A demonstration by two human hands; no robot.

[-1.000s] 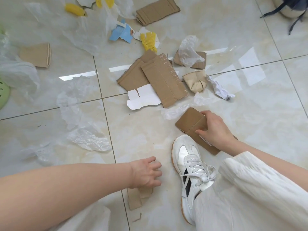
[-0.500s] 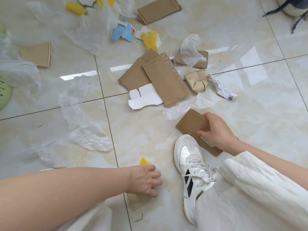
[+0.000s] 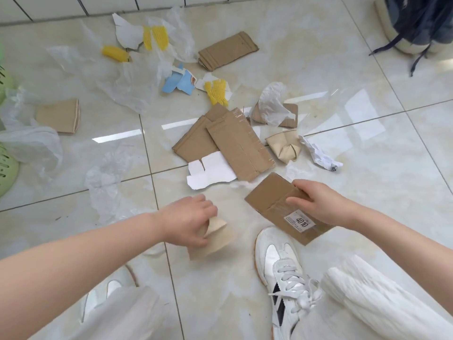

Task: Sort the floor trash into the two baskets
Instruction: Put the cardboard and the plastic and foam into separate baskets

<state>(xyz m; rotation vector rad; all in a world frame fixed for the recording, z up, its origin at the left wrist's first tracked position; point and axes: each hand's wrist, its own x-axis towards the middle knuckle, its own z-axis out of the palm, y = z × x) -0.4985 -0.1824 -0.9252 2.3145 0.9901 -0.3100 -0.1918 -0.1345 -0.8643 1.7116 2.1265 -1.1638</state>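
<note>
My left hand (image 3: 187, 220) grips a small folded cardboard piece (image 3: 215, 238), lifted a little off the tiles. My right hand (image 3: 318, 204) holds a flat cardboard sheet with a white label (image 3: 274, 207) above my right shoe. Beyond the hands lie large cardboard sheets (image 3: 230, 143), a torn white card (image 3: 210, 171), a crumpled brown paper (image 3: 284, 146), crumpled white paper (image 3: 320, 155), yellow foam nets (image 3: 217, 92), blue paper scraps (image 3: 180, 81) and clear plastic bags (image 3: 132, 77). Two green baskets (image 3: 6, 168) show only as edges at the far left.
My white shoes (image 3: 282, 273) and white trouser legs (image 3: 382, 303) fill the bottom. A dark bag (image 3: 421, 23) sits at the top right. A tiled wall base (image 3: 98, 7) runs along the top. More cardboard (image 3: 61, 115) and plastic film (image 3: 107, 182) lie left.
My left hand has picked up the small cardboard piece and moved up and right with it. My right hand has lifted the labelled sheet. The view has tilted up toward the wall.
</note>
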